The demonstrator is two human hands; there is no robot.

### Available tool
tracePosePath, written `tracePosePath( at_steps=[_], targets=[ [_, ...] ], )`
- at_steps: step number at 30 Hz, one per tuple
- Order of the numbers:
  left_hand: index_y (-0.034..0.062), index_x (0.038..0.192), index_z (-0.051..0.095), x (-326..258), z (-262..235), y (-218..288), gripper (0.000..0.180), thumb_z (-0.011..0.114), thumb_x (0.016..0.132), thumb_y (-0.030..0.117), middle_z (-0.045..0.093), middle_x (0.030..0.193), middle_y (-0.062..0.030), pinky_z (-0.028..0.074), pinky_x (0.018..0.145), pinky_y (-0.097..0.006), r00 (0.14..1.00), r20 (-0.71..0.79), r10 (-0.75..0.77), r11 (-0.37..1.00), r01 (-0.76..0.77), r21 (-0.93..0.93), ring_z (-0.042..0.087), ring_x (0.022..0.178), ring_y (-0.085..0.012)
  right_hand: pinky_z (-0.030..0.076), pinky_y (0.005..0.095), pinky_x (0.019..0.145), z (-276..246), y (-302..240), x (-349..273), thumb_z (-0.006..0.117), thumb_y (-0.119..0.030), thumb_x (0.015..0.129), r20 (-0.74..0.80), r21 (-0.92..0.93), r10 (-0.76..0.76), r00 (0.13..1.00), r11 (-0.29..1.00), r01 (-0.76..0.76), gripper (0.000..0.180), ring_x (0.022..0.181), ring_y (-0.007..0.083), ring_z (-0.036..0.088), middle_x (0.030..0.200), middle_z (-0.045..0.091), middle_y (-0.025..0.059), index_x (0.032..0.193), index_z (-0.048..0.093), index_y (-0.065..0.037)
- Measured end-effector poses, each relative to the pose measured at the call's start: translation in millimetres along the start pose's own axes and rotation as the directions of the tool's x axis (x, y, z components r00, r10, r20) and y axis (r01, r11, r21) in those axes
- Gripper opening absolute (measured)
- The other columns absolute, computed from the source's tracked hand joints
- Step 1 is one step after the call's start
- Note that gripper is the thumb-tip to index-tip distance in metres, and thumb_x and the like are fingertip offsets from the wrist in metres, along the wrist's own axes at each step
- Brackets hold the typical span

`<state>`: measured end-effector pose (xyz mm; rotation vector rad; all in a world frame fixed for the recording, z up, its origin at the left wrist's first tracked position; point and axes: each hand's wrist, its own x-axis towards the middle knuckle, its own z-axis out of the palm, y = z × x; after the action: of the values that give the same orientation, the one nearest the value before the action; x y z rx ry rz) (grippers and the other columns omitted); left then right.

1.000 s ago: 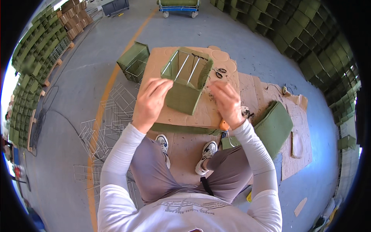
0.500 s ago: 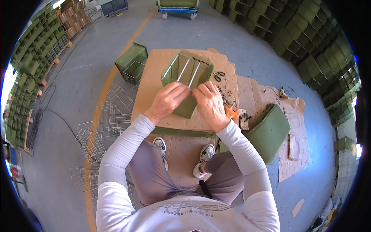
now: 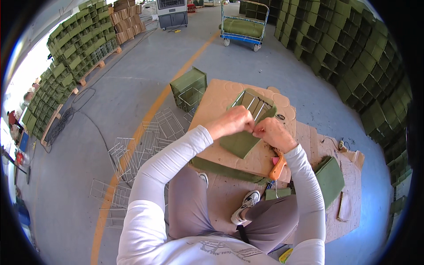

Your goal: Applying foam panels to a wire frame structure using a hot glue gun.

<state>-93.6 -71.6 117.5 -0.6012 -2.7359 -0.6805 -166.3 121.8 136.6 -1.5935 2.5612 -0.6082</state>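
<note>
A green fabric box [image 3: 240, 145] lies on the cardboard-topped work surface [image 3: 216, 108], with pale wire bars [image 3: 251, 102] across its open side. Above the box's near part, my left hand [image 3: 234, 121] and my right hand [image 3: 274, 133] meet, fingertips almost touching. Both are closed in a pinch. Whatever sits between the fingers is too small to make out. Black-handled scissors [image 3: 280, 117] lie just beyond my right hand. An orange-handled tool [image 3: 278, 167] rests at the surface's near right edge, close to my right forearm.
Another green box [image 3: 189, 86] with a wire frame stands on the floor at the left. Loose wire frames [image 3: 128, 161] lie below it. Folded green fabric [image 3: 330, 181] sits on cardboard to the right. A blue trolley [image 3: 243, 37] and tall stacks of green boxes [image 3: 331, 39] stand farther off.
The view has tilted up and swung left, so the scene sits lower and farther right. My hands, still close together in a pinch, now cover the box's near edge. The orange handle shows more fully.
</note>
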Motion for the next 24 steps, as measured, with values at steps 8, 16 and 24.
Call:
tracePosePath(
  at_steps=[8, 16, 24],
  targets=[
    [0.002, 0.096, 0.074, -63, 11, 7, 0.022, 0.076, 0.076, -0.005, 0.072, 0.091, -0.0082, 0.056, 0.071, -0.033, 0.713, -0.694, 0.095, 0.987, 0.022, 0.157, 0.068, 0.083, -0.0237, 0.052, 0.0393, 0.073, 43, -2, -36, 0.075, 0.001, 0.073, -0.691, -0.066, -0.212, 0.691, 0.97, 0.232, 0.025, 0.085, 0.029, 0.061, 0.091, 0.067, 0.0084, 0.098, 0.072, -0.003],
    [-0.0019, 0.11, 0.068, -49, 35, 4, 0.03, 0.061, 0.082, 0.003, 0.067, 0.106, -0.0117, 0.055, 0.086, -0.036, 0.873, -0.442, 0.207, 0.963, -0.103, 0.249, 0.064, 0.103, -0.0281, 0.045, 0.0408, 0.077, 72, -8, -7, 0.061, -0.006, 0.073, -0.56, -0.324, -0.317, 0.765, 0.934, 0.149, 0.02, 0.088, 0.0295, 0.056, 0.087, 0.059, 0.0097, 0.092, 0.064, -0.004],
    [-0.0006, 0.103, 0.066, -29, 26, -9, 0.025, 0.073, 0.079, 0.002, 0.066, 0.092, -0.0116, 0.055, 0.074, -0.039, 0.901, -0.348, 0.261, 0.965, -0.249, 0.078, 0.066, 0.086, -0.0284, 0.052, 0.0452, 0.073, 27, -9, -3, 0.074, -0.007, 0.077, -0.315, -0.035, -0.13, 0.94, 0.992, 0.125, 0.009, 0.081, 0.0358, 0.066, 0.079, 0.068, 0.0158, 0.084, 0.072, -0.002]
  ],
)
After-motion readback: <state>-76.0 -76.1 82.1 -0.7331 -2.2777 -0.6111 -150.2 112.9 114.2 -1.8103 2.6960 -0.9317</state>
